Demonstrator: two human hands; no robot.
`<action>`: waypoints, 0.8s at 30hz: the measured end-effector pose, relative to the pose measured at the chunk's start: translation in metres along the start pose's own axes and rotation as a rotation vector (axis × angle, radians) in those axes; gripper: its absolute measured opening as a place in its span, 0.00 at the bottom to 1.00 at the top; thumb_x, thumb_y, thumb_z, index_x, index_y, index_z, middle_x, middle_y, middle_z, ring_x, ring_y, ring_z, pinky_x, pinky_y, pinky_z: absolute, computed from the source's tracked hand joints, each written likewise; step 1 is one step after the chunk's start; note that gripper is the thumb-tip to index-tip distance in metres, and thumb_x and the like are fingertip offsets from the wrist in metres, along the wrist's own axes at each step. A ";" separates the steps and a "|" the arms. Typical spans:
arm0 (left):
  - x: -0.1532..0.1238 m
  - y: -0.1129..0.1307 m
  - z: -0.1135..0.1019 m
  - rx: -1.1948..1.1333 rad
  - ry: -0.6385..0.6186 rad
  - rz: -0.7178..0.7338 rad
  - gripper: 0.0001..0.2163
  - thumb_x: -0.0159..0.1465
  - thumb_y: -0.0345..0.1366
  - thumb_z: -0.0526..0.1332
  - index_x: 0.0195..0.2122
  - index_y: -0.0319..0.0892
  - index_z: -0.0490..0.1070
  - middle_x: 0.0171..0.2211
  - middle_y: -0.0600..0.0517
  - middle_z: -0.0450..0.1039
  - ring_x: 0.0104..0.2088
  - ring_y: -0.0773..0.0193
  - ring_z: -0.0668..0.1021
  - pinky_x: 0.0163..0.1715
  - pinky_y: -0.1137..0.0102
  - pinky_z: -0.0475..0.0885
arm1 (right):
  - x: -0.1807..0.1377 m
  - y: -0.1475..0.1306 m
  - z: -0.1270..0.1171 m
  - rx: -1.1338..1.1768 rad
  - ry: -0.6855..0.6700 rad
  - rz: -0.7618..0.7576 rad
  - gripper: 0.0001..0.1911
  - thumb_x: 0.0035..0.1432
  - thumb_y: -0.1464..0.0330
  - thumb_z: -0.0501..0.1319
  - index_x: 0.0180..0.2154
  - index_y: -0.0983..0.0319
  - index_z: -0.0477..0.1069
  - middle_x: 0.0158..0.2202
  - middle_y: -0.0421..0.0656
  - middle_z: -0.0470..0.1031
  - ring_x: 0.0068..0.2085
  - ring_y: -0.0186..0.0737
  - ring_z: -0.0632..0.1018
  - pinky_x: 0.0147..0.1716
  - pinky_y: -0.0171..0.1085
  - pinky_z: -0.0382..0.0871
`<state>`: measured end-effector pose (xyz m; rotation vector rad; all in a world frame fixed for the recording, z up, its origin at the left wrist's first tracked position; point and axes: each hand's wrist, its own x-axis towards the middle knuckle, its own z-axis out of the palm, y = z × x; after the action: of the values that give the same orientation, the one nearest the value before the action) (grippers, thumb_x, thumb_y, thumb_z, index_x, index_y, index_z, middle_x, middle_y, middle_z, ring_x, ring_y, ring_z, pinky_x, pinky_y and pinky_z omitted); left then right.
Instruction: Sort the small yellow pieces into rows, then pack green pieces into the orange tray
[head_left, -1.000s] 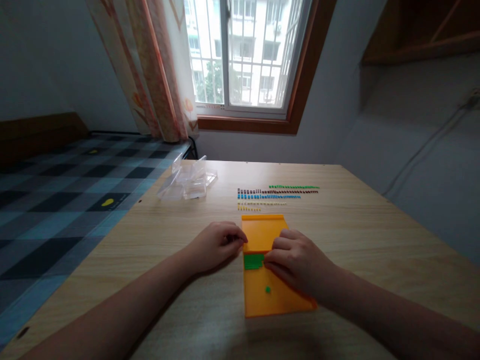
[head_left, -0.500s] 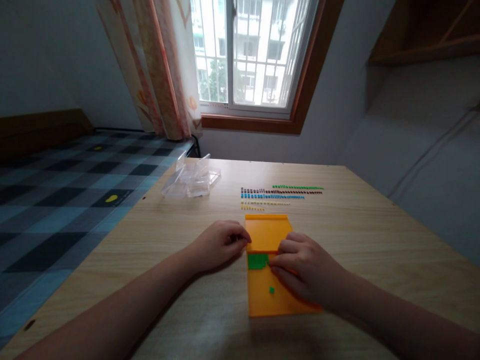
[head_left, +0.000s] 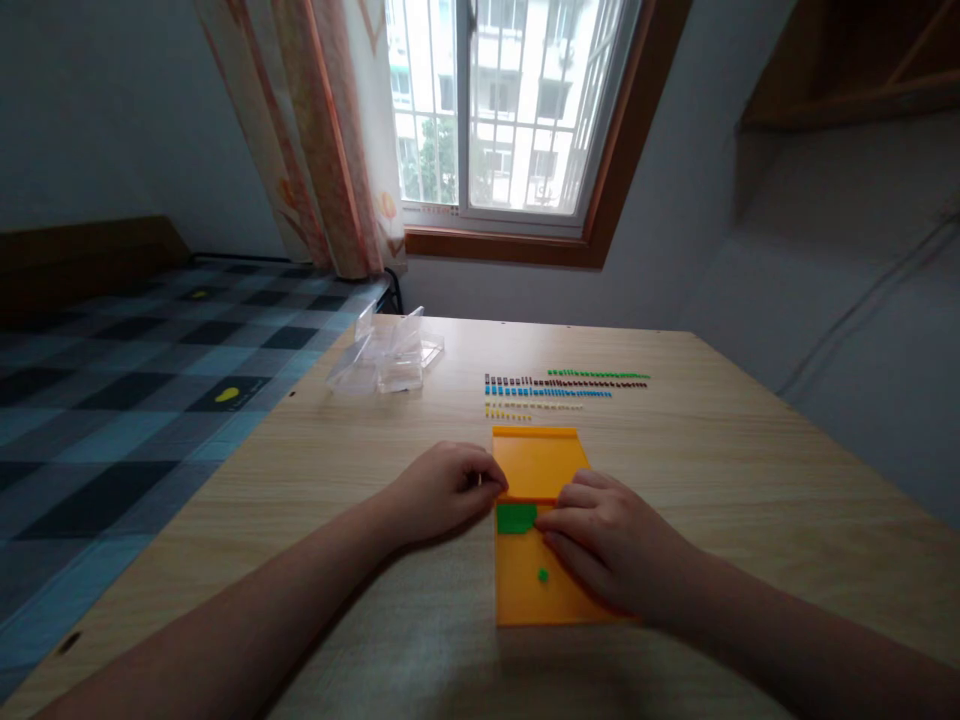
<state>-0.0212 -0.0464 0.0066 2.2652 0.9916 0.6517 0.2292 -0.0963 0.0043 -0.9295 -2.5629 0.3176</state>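
Observation:
An open orange plastic case lies on the table in front of me, its lid folded back toward the window. In the upper left of its near half sits a flat patch of small green blocks. One loose green block lies lower down in the same half. My left hand is closed, thumb and fingertips pinching the case's left edge by the hinge. My right hand rests over the case's right side, its fingers closed at the patch's right edge on a small green block, mostly hidden by the fingertips.
Beyond the case, rows of tiny green, brown, blue and yellow pieces line the wooden table. Clear plastic boxes stand at the back left. A bed with a checked cover adjoins the left side.
The right fingertips have shifted slightly at the green patch, whose lower right edge now looks more even. The left hand keeps its place on the case. The whole view has moved a little.

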 end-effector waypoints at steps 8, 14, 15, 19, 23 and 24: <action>0.000 0.001 0.000 -0.006 -0.005 -0.006 0.07 0.61 0.29 0.61 0.32 0.40 0.80 0.28 0.53 0.78 0.28 0.69 0.75 0.30 0.75 0.67 | -0.001 0.003 0.000 0.034 0.018 -0.013 0.12 0.67 0.72 0.57 0.40 0.60 0.80 0.33 0.43 0.78 0.36 0.40 0.72 0.38 0.40 0.64; 0.000 0.000 -0.001 -0.016 -0.018 0.002 0.06 0.61 0.29 0.62 0.33 0.40 0.80 0.28 0.53 0.78 0.28 0.70 0.75 0.30 0.76 0.67 | -0.002 0.004 -0.002 0.038 0.060 -0.022 0.11 0.66 0.72 0.57 0.40 0.60 0.80 0.34 0.43 0.78 0.37 0.41 0.72 0.39 0.41 0.64; 0.000 0.000 -0.001 -0.016 -0.018 0.001 0.06 0.61 0.29 0.62 0.33 0.40 0.80 0.28 0.53 0.78 0.27 0.70 0.75 0.30 0.76 0.67 | -0.002 0.004 -0.003 0.038 0.057 -0.021 0.11 0.66 0.72 0.57 0.40 0.60 0.80 0.34 0.43 0.78 0.37 0.41 0.72 0.39 0.41 0.64; 0.000 0.000 -0.001 -0.012 -0.009 0.005 0.06 0.61 0.28 0.62 0.32 0.40 0.80 0.28 0.53 0.78 0.27 0.70 0.75 0.30 0.75 0.67 | -0.001 0.003 -0.003 0.017 0.020 -0.015 0.11 0.66 0.72 0.57 0.37 0.60 0.79 0.31 0.42 0.76 0.35 0.40 0.71 0.38 0.41 0.62; 0.000 0.000 -0.001 -0.006 -0.004 0.008 0.06 0.61 0.27 0.62 0.32 0.40 0.80 0.28 0.53 0.78 0.27 0.70 0.75 0.30 0.75 0.67 | -0.001 0.003 -0.002 0.004 -0.005 -0.009 0.12 0.66 0.72 0.57 0.35 0.60 0.78 0.30 0.42 0.76 0.34 0.39 0.70 0.37 0.40 0.61; 0.000 0.000 -0.001 -0.003 -0.004 0.006 0.06 0.61 0.27 0.62 0.32 0.40 0.80 0.28 0.53 0.78 0.27 0.70 0.75 0.30 0.75 0.67 | -0.001 0.003 -0.001 0.004 -0.008 -0.006 0.12 0.66 0.72 0.57 0.35 0.60 0.78 0.31 0.42 0.76 0.34 0.39 0.70 0.37 0.40 0.61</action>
<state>-0.0214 -0.0461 0.0074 2.2667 0.9819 0.6511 0.2321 -0.0945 0.0041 -0.9214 -2.5707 0.3248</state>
